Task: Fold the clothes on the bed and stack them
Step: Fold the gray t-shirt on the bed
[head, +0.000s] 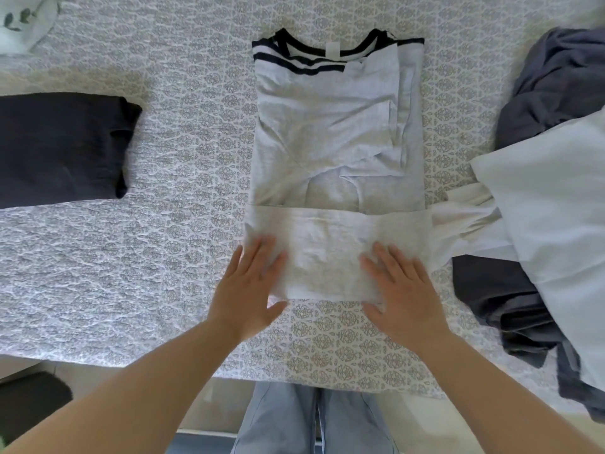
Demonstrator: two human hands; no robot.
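A: status on the grey t-shirt [330, 139]?

B: lying flat mid-bed on the patterned bedspread [163, 257], collar away from the person. sides and sleeves already folded in, so it's a long narrow rectangle. bottom hem is turned up once, making a band across the near end

A: hands?

B: left hand [252, 290] and right hand [397, 290] both flat on that band, one at each near corner. fingers straight and spread, palms down, pressing. nothing pinched or gripped by either

A: so which step

B: my read: lengthwise fold of this shirt, first turn-up being flattened. not finished, upper part with the collar is uncovered

A: next move?

B: judgement only: take the folded band at both corners and bring it up toward the collar, once or twice, keeping the side edges lined up so the tucked sleeve on the right side doesn't slip out. thin jersey, will wrinkle if dragged, so lift rather than slide

A: then stack where

B: folded dark garment [62, 149] sits on the left of the bed, well apart from the shirt. looks like the stack start, shirt likely goes on it

A: remaining?

B: unfolded pile [540, 191] on the right: dark grey-blue and white pieces, heaped. a white bit of it lies just beside the shirt's right edge, may touch, can't tell. so well short of done
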